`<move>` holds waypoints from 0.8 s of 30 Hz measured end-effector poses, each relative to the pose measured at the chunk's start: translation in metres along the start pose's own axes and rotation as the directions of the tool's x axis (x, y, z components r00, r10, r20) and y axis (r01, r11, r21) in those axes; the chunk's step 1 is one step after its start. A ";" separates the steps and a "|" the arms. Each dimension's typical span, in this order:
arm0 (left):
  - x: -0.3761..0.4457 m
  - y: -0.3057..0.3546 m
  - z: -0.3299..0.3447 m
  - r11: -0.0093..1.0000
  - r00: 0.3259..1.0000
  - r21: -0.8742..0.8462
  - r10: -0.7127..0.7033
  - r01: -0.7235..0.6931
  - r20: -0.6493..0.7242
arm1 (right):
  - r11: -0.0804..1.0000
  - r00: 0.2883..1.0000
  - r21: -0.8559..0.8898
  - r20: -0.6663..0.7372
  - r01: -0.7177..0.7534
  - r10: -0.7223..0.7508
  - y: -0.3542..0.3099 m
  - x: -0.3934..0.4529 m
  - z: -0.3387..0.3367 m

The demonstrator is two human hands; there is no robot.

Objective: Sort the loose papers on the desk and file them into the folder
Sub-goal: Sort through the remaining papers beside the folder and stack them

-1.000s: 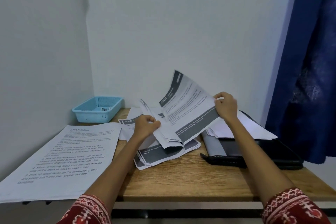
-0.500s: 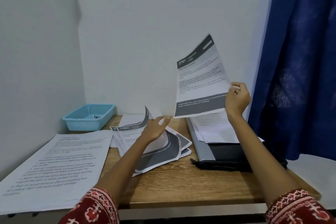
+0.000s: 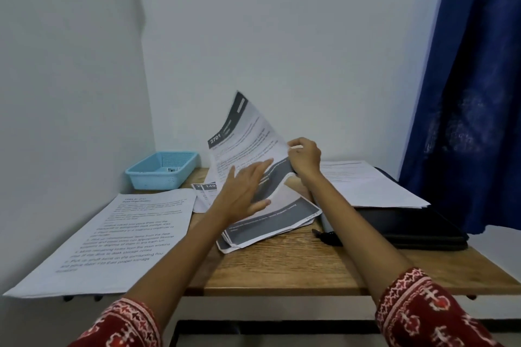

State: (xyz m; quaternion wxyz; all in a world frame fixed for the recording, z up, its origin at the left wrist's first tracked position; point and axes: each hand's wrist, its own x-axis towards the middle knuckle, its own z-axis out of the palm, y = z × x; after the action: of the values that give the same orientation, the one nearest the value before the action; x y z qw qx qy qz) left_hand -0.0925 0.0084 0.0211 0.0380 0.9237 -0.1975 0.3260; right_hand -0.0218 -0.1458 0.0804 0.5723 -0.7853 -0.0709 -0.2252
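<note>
My right hand (image 3: 306, 158) pinches the right edge of a printed sheet marked 2701 (image 3: 242, 135), held tilted above the middle of the desk. My left hand (image 3: 245, 194) reaches toward it with fingers straight, touching the sheet's lower part. Under them lies a loose pile of grey-banded papers (image 3: 282, 220). A black folder (image 3: 408, 222) lies at the right of the desk with white sheets (image 3: 372, 186) on top of it.
A large sheet of printed instructions (image 3: 112, 234) overhangs the desk's left front edge. A light blue basket (image 3: 160, 172) stands in the back left corner. The wooden desk (image 3: 296, 267) meets white walls at the back and left; a blue curtain (image 3: 473, 93) hangs at right.
My right hand has brought the 2701 sheet down from over the folder back to the middle. My left hand has left the pile and now lies flat against that sheet.
</note>
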 end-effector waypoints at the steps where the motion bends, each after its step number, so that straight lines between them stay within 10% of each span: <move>1: -0.003 0.001 0.003 1.000 1.000 -0.026 0.013 -0.013 0.006 | 1.000 0.999 -0.008 0.040 -0.030 0.030 -0.001 -0.002 0.002; 8: -0.016 0.020 0.011 0.994 0.989 0.069 0.076 -0.085 0.127 | 0.976 0.948 -0.212 0.316 0.046 0.024 0.022 -0.011 -0.005; 14: -0.018 0.029 0.013 0.999 0.987 0.033 -0.039 0.034 0.156 | 0.555 0.880 -0.802 0.409 0.222 0.240 0.045 -0.018 -0.029; 24: -0.013 0.037 0.024 0.982 0.977 -0.058 -0.171 0.179 0.126 | 0.743 0.928 -0.649 0.357 0.163 0.108 0.042 -0.020 -0.028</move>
State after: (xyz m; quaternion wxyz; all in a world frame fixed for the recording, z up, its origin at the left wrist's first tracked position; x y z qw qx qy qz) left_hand -0.1019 -0.0256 -0.0075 0.0864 0.9537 -0.1285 0.2578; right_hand -0.0316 -0.1828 0.0417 0.2254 -0.9644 -0.1045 -0.0910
